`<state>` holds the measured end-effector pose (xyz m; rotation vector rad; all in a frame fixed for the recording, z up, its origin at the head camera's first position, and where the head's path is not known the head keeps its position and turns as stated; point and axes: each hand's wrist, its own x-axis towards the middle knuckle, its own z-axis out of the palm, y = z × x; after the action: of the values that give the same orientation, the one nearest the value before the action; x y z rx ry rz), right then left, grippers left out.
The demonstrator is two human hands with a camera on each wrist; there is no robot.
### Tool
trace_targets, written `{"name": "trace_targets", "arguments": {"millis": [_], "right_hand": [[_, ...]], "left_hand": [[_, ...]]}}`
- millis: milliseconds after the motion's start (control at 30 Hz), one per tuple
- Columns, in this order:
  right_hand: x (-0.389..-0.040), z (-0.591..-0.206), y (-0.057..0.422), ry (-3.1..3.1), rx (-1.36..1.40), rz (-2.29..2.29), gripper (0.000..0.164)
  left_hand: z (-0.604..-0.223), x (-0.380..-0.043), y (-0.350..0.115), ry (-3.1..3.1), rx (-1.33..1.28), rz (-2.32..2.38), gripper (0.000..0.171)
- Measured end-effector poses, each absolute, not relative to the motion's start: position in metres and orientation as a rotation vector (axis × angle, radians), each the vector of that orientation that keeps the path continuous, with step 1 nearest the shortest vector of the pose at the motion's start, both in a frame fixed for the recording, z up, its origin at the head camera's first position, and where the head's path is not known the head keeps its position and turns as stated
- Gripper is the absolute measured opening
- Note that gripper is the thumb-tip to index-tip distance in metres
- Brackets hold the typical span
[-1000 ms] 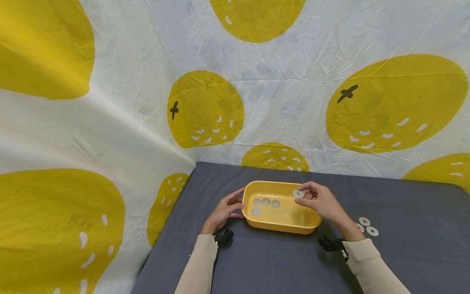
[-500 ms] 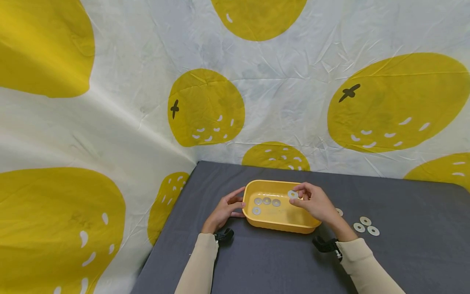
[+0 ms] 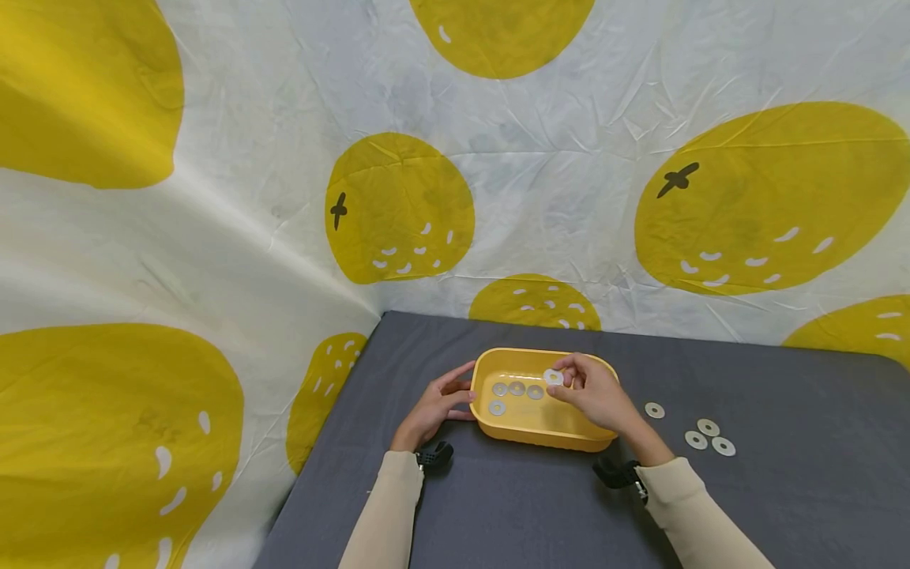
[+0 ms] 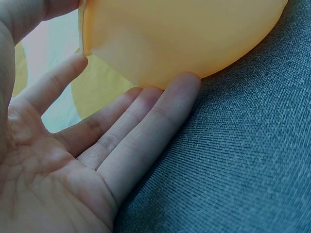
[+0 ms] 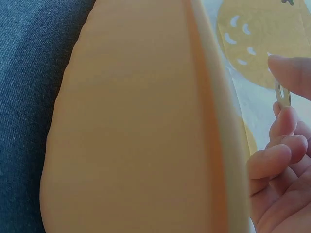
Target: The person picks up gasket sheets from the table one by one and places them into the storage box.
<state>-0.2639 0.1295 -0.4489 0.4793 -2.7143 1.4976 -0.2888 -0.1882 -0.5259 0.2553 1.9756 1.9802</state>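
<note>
A yellow plastic bin point(image 3: 543, 435) stands on the dark cloth with several metal washers point(image 3: 517, 389) lying flat on its floor. At its left end my left hand point(image 3: 435, 407) steadies it, the thumb at the rim and the other fingers stretched straight against the outer wall point(image 4: 146, 43). My right hand point(image 3: 593, 395) pinches another washer point(image 3: 553, 377) between thumb and fingertip, held over the inside of the bin. The right wrist view shows that washer point(image 5: 283, 95) almost edge-on, while the bin's wall point(image 5: 131, 116) fills most of that picture.
To the right of the bin lies one loose washer point(image 3: 655, 410), with a group of washers point(image 3: 696, 440) farther right. The grey cloth point(image 3: 512, 514) covers the table. A white curtain point(image 3: 547, 205) with yellow fruit prints hangs behind and at the left.
My right hand has moved left over the bin with the pinched washer, uncovering the loose washer on the cloth. My left hand and the bin have stayed in place.
</note>
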Motion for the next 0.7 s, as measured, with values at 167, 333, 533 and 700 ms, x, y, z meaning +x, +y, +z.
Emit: {"name": "trace_targets", "arguments": {"millis": [167, 333, 533, 700], "right_hand": [[-0.266, -0.450, 0.122, -2.713, 0.497, 1.492, 0.026], [-0.266, -0.451, 0.115, -2.736, 0.513, 1.496, 0.026], [-0.269, -0.455, 0.108, -2.753, 0.557, 1.473, 0.027], [-0.271, -0.457, 0.103, -2.772, 0.574, 1.467, 0.029]], "left_hand": [[-0.524, -0.289, -0.187, 1.980, 0.251, 1.978, 0.064], [-0.523, -0.289, -0.188, 1.980, 0.243, 1.976, 0.064], [-0.523, -0.289, -0.187, 1.972, 0.234, 1.978, 0.064], [-0.521, -0.289, -0.187, 1.969, 0.224, 1.982, 0.064]]}}
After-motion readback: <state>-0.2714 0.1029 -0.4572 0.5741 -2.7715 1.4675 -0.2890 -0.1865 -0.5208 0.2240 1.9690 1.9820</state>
